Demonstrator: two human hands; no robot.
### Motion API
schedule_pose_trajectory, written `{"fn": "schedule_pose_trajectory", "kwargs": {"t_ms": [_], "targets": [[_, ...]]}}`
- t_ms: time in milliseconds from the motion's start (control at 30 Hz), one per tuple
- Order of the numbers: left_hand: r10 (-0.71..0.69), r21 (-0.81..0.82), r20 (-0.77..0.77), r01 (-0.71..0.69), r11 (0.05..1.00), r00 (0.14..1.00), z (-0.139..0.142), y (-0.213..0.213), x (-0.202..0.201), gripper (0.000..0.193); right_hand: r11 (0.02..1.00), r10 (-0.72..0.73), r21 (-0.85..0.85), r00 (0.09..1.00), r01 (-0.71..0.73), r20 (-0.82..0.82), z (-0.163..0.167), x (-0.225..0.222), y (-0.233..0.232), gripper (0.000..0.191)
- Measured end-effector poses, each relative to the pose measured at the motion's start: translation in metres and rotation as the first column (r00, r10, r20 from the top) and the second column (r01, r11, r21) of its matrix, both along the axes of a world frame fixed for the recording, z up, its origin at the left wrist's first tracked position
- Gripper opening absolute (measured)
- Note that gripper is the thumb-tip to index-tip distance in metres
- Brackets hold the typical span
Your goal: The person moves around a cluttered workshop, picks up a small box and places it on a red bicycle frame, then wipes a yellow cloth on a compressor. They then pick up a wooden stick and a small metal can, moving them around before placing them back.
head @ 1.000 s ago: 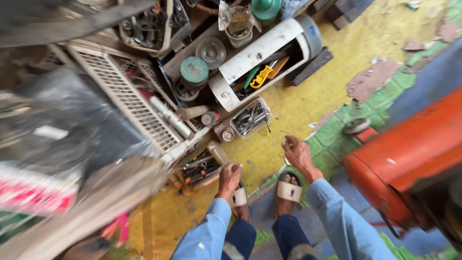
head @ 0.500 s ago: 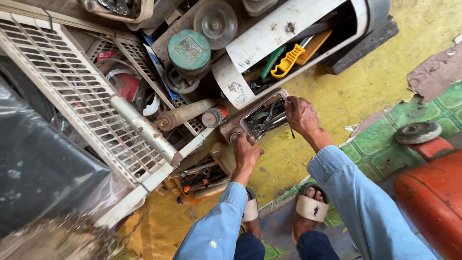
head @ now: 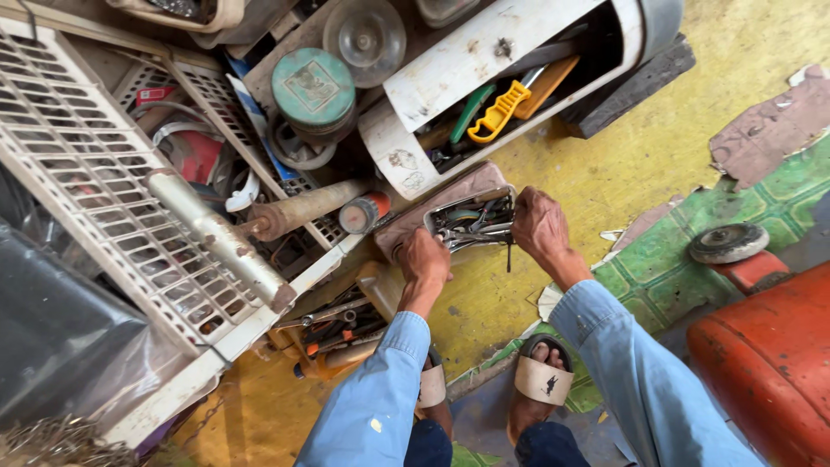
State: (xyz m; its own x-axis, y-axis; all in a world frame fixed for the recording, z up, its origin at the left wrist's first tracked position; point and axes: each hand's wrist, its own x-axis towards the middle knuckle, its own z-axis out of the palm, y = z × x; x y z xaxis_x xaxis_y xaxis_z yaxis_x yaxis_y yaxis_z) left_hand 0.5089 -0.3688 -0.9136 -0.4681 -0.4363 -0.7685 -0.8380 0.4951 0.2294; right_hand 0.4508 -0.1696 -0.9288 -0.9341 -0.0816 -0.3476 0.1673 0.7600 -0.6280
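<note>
A small metal tray (head: pixel 474 201) full of several thin dark tools lies on the yellow floor in front of me. My left hand (head: pixel 424 259) grips its near left corner, knuckles up. Over the tray's right end, my right hand (head: pixel 539 223) has its fingers closed among the tools; a thin dark tool (head: pixel 508 255) hangs down from them. Both arms wear light blue sleeves. My sandalled feet (head: pixel 541 378) stand below on the floor.
A white curved casing (head: pixel 484 52) behind the tray holds a yellow-handled tool (head: pixel 497 112). A white plastic grille (head: pixel 86 182), a rusty roller (head: pixel 303 210), a green round tin (head: pixel 311 86) and a low box of tools (head: pixel 333 329) crowd the left. An orange tank (head: pixel 769 363) and small wheel (head: pixel 729 243) sit right.
The view has closed in on the pile. Both hands have moved forward from the floor near my feet to the metal tray, and now rest on its two ends.
</note>
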Motion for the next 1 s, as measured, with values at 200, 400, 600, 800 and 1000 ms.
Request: {"fn": "schedule_pose_trajectory", "kwargs": {"t_ms": [200, 400, 600, 800, 1000], "targets": [[-0.048, 0.06, 0.003, 0.048, 0.997, 0.999, -0.028, 0.005, 0.009, 0.018, 0.998, -0.037, -0.049, 0.997, 0.034, -0.06, 0.001, 0.017, 0.014, 0.013], [-0.268, -0.121, -0.052, 0.261, 0.958, 0.962, 0.018, 0.036, 0.057, 0.022, 0.997, -0.079, 0.009, 0.994, 0.078, 0.07, 0.042, 0.069, 0.044, 0.013], [-0.288, -0.06, -0.003, 0.287, 0.956, 0.958, 0.127, 0.044, 0.088, 0.025, 0.998, -0.056, 0.032, 0.996, 0.054, 0.075, 0.121, 0.113, 0.064, 0.015], [-0.28, -0.083, -0.076, 0.274, 0.958, 0.957, 0.231, 0.029, 0.122, 0.025, 0.997, -0.076, -0.019, 0.992, 0.079, 0.096, 0.225, 0.136, 0.05, 0.014], [-0.126, -0.131, -0.158, 0.106, 0.986, 0.979, 0.335, 0.007, 0.172, 0.028, 1.0, 0.001, -0.013, 0.995, 0.0, 0.1, 0.336, 0.158, 0.019, 0.014]]}}
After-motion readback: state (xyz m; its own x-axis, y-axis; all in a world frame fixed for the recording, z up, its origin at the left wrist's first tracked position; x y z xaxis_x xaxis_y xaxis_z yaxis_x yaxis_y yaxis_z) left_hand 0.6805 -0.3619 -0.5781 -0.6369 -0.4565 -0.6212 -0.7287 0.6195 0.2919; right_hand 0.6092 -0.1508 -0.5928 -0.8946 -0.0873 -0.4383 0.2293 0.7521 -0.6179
